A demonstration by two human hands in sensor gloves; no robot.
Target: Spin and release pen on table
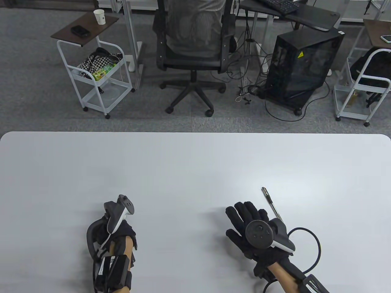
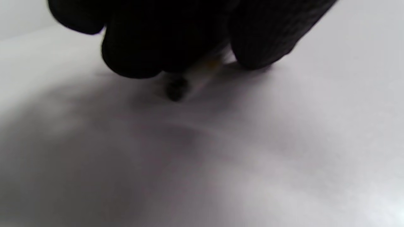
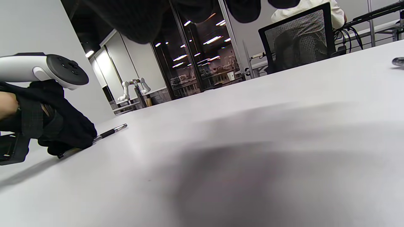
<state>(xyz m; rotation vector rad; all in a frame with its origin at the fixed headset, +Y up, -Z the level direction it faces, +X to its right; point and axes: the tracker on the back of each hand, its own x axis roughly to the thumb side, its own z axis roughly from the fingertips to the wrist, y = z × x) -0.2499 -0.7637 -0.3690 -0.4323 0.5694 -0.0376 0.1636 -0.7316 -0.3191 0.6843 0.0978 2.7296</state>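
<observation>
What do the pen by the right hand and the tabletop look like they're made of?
Pen: silvery, glossy ends, likely metal or chromed plastic; the middle is dark and duller, perhaps plastic or rubber.
Tabletop: smooth white with a soft sheen and blurred shadows, probably laminate, though the look alone can't confirm it.

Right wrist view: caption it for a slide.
Left hand holds a pen against the white table.

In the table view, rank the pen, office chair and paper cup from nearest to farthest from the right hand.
1. Pen, beside the right hand, on its right.
2. Office chair, beyond the table, centre.
3. Paper cup, far left, on a cart.
</observation>
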